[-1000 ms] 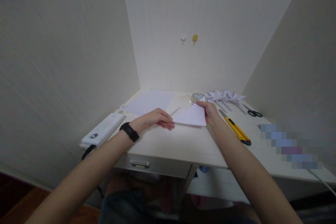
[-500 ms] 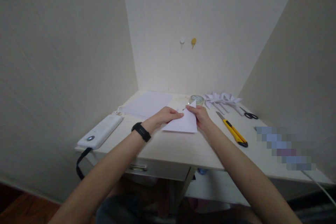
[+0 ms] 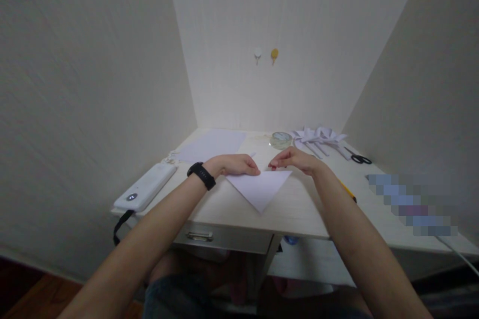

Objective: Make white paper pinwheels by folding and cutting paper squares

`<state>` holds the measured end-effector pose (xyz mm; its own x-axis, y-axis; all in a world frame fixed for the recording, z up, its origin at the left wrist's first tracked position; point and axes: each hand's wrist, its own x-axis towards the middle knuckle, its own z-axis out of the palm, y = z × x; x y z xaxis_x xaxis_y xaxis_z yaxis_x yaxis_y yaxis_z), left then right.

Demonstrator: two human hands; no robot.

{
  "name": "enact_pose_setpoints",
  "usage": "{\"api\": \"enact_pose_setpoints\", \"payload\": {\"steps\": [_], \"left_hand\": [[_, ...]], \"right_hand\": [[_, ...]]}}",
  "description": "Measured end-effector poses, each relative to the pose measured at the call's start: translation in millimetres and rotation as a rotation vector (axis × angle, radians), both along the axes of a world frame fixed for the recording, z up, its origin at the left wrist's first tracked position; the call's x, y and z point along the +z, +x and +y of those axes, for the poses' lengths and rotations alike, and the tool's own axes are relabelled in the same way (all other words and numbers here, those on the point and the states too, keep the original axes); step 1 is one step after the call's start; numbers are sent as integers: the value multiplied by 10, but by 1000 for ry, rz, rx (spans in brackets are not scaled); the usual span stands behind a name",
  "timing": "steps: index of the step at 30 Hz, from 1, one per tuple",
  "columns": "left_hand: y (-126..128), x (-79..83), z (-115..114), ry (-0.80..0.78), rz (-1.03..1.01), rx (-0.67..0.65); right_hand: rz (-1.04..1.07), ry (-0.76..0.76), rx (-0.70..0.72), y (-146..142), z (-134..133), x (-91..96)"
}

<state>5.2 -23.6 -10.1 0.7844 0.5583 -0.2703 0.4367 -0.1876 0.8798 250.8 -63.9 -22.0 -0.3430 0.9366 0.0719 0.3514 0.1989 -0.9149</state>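
A white paper folded into a triangle lies flat on the pale desk, its point toward me. My left hand, with a black band on the wrist, is curled with its fingertips pressing the paper's far left edge. My right hand pinches the far edge near the right corner, fingers bent together.
A white sheet lies at the back left, a white power bank at the left edge. A tape roll, several folded paper pieces and scissors sit at the back right. A yellow knife peeks out behind my right forearm.
The triangle was turned and laid flat, its point now toward me. Both hands moved to its far edge; the right arm now covers most of the yellow knife.
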Motion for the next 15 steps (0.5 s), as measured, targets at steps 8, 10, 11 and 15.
{"api": "enact_pose_setpoints", "payload": {"steps": [8, 10, 11, 15], "left_hand": [[195, 1, -23, 78, 109, -94], [209, 14, -31, 55, 108, -112], [210, 22, -33, 34, 103, -124], [162, 63, -27, -42, 78, -163]], "right_hand": [[-173, -98, 238, -123, -9, -54], [-149, -128, 246, -148, -16, -60], [-125, -149, 244, -156, -21, -60], [-35, -226, 221, -151, -40, -49]]}}
